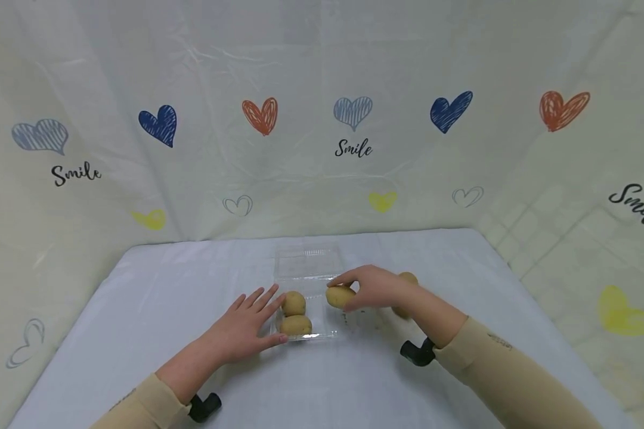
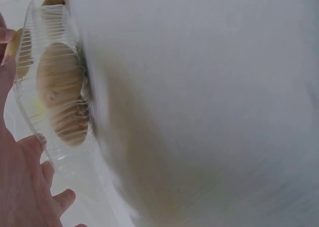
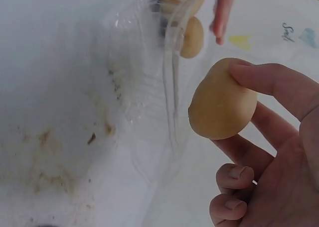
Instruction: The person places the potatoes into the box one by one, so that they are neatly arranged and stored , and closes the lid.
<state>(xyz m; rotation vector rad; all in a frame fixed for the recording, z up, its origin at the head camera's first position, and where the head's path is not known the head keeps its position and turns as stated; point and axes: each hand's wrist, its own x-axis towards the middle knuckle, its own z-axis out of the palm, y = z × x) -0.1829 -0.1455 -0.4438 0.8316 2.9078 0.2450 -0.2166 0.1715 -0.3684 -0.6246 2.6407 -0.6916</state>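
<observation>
A clear plastic clamshell box (image 1: 322, 313) lies on the white cloth with its lid (image 1: 308, 262) folded back. Two potatoes (image 1: 296, 325) sit in the left part of its base. My left hand (image 1: 241, 333) spreads its fingers at the box's left side, fingertips and thumb along the rim. My right hand (image 1: 378, 287) pinches another potato (image 3: 222, 100) between thumb and fingers. That potato is held above the box's right edge. In the left wrist view, the potatoes (image 2: 60, 75) show through the ribbed box wall.
More potato (image 1: 408, 277) shows behind the right forearm, partly hidden, so I cannot tell how many lie there. Brown dirt specks (image 3: 45, 137) mark the cloth right of the box. A curtain (image 1: 300, 179) printed with hearts stands behind the table. Black wrist mounts (image 1: 418, 353) hang under both wrists.
</observation>
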